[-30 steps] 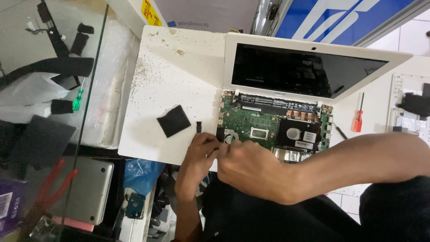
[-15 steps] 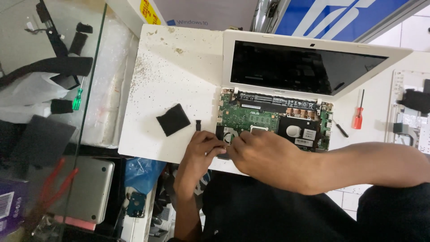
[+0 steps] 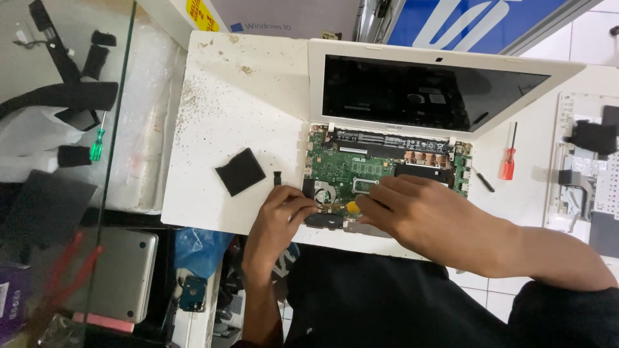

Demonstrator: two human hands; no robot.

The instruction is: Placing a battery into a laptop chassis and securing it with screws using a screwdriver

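White speckled desk point(image 3: 245, 96), worn and stained. Glass panel point(image 3: 64, 193) along its left edge. White tiled floor point(image 3: 483, 283) at its near right corner. Even indoor light.

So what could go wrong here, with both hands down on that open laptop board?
1. The right hand works a yellow-tipped tool close to the bare green board; a slip could scratch it.
2. The left hand presses at the laptop's front corner beside the fan, which could strain it.
3. The small black part lies loose on the white table and could be knocked away.
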